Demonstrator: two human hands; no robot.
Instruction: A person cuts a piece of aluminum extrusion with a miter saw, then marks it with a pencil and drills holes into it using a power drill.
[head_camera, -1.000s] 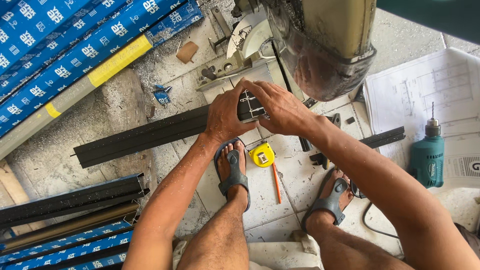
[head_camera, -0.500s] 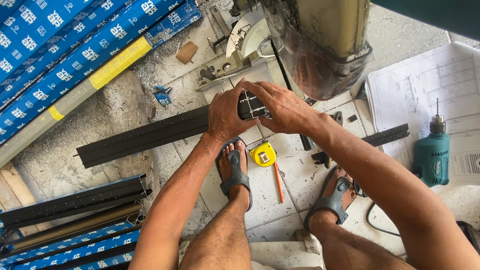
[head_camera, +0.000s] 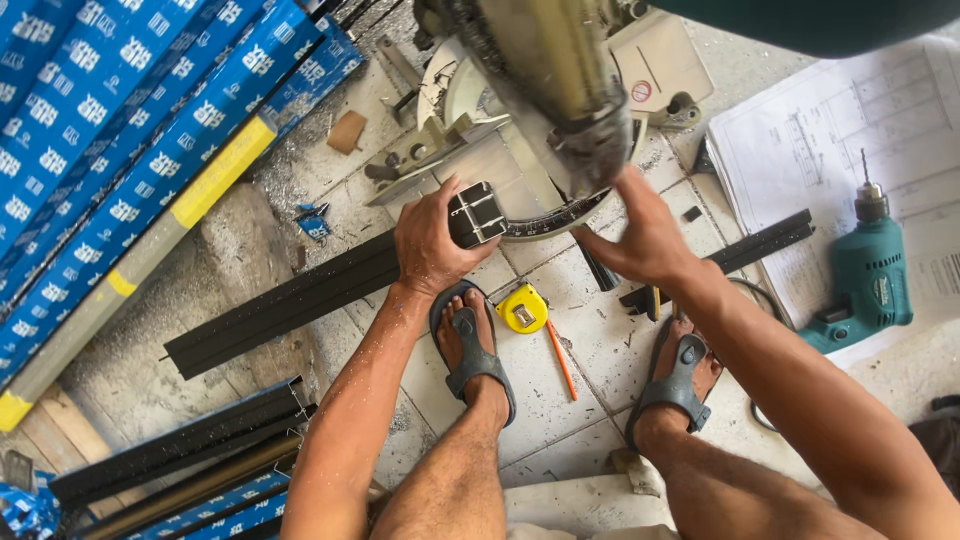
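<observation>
Sandalled feet on pale floor tiles, a yellow tape measure (head_camera: 522, 308) and orange pencil (head_camera: 561, 359) between them. Left hand (head_camera: 432, 240) keeps its fingers wrapped round the cut end of the long black hollow profile (head_camera: 290, 300), which lies across the floor by the saw; right hand (head_camera: 640, 238), earlier also on that end, has let go, fingers spread loosely. Mitre saw (head_camera: 545, 90) blurred, blade hidden under its dusty guard

One drill (head_camera: 868, 270), one tape measure (head_camera: 522, 307)

Tiled floor (head_camera: 600, 350) carries yellow tape measure (head_camera: 522, 308), teal drill (head_camera: 872, 280), drawings (head_camera: 800, 150).
</observation>
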